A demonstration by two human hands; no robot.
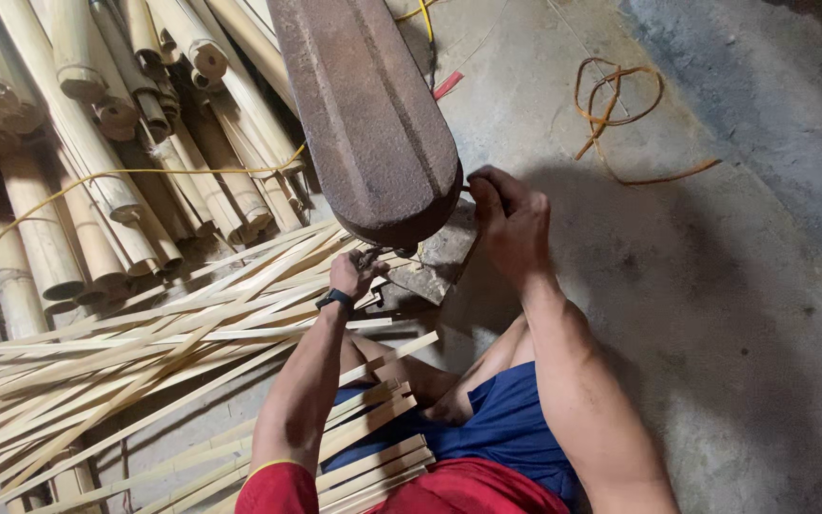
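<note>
A rusty brown metal machine cover [368,114] juts over the floor from the top of the view. My right hand [506,224] is curled at the cover's lower right edge, fingers pinched on something small and hidden there. My left hand [354,274], with a black wristband, reaches under the cover's lower tip, its fingers closed on a part I cannot make out. Pale split bamboo strips [145,352] fan out on the floor to the left of my left arm. More strips [373,447] lie across my lap.
Whole bamboo poles [78,162] are stacked at the upper left, with a yellow cord [126,174] running across them. An orange cord [611,105] lies coiled on the grey concrete floor [734,314] at upper right. A small red piece [448,85] sits beside the cover.
</note>
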